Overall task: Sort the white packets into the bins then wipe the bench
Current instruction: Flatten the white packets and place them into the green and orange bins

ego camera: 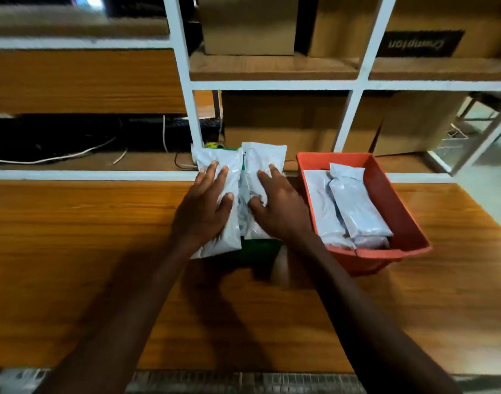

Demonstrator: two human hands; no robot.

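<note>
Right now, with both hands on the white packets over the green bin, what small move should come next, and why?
Probably press the two white plastic packets down level into the green plastic bin. The left hand and right hand lie flat on them, and the packets stick out past the bin's near edge, unlike those lying inside the red plastic bin.

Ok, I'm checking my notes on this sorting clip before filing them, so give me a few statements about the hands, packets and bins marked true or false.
1. Both hands rest flat on white packets. True: the left hand lies on the left packet, the right hand on the right packet.
2. The orange bin is empty. False: it holds white packets.
3. The orange bin sits to the right of the hands. True.
4. The packets under the hands lie in a blue bin. False: the green bin shows beneath them.
5. A cloth lies on the bench. False: none is visible.
</note>
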